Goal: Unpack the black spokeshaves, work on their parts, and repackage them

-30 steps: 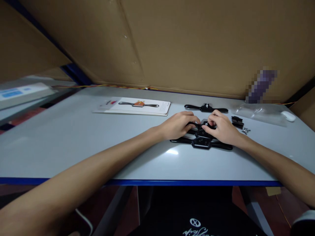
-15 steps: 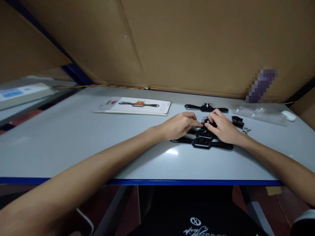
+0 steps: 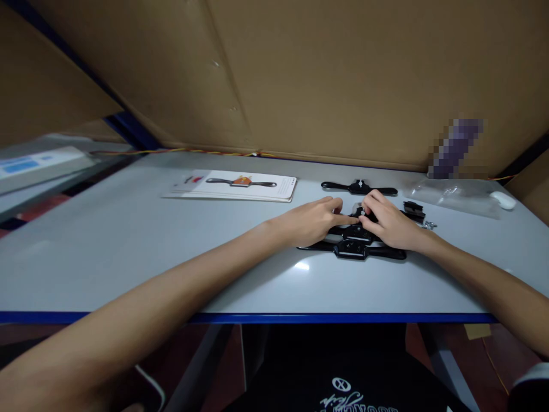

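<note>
Several black spokeshaves lie in a stack of rows right of centre. My left hand (image 3: 315, 222) and my right hand (image 3: 384, 222) meet over the rear one of the group, where a grey blade (image 3: 357, 208) shows between them. My right thumb and fingers are pinched at its middle. My left index finger reaches out to the same spot, the other fingers curled; the contact is partly hidden. Just in front lie a second spokeshave (image 3: 359, 232) and the nearest spokeshave (image 3: 351, 248). Beyond my hands rests another spokeshave body (image 3: 359, 187).
Right of my right hand are small black metal parts (image 3: 414, 210) and silver screws (image 3: 430, 225). A clear plastic bag (image 3: 454, 197) and a white mouse-like object (image 3: 502, 200) lie farther right. Printed spokeshave cards (image 3: 253, 186) lie back left. A cardboard wall (image 3: 300, 80) closes off the back.
My left index finger has stretched farther right, toward my right fingertips. My right hand stays nearly in place, pinched at the rear spokeshave.
</note>
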The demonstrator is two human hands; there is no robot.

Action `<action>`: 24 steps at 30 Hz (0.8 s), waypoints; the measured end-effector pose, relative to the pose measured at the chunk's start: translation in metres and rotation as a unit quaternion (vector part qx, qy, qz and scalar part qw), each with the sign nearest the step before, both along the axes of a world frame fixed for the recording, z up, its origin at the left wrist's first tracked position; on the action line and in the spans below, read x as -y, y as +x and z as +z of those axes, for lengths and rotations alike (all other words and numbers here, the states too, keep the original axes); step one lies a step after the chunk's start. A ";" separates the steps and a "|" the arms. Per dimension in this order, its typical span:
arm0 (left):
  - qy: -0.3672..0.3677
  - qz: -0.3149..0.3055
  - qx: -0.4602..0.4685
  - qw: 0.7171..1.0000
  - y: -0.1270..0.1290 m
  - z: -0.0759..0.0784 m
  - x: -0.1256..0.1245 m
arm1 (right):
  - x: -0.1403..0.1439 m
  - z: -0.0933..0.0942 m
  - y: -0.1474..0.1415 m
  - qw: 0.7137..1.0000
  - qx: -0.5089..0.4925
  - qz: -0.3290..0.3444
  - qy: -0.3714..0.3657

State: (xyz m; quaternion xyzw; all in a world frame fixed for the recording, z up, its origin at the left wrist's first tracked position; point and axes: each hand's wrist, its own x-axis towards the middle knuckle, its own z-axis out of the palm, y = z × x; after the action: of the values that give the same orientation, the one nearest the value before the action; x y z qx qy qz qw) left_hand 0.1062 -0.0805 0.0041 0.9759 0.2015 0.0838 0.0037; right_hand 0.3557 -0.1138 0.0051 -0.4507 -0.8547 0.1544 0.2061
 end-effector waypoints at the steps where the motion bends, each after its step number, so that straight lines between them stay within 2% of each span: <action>1: 0.009 0.001 -0.007 1.000 0.000 0.000 0.000 | 0.000 0.001 0.000 1.000 0.002 0.005 -0.002; 7: 0.074 0.009 -0.064 0.995 0.005 0.003 0.004 | 0.000 0.004 0.003 0.999 0.003 0.027 -0.020; 14: 0.091 0.030 -0.112 0.989 0.008 0.007 0.008 | 0.001 0.008 0.005 0.999 0.015 0.040 -0.032; 24: 0.114 0.023 -0.089 0.989 0.008 0.002 0.004 | 0.001 0.012 0.011 0.996 0.076 0.042 -0.015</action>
State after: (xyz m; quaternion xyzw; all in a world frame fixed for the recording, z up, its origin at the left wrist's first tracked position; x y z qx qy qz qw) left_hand 0.1138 -0.0849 0.0065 0.9686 0.2126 0.0190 -0.1271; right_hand 0.3666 -0.1148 0.0171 -0.4282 -0.8835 0.1407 0.1271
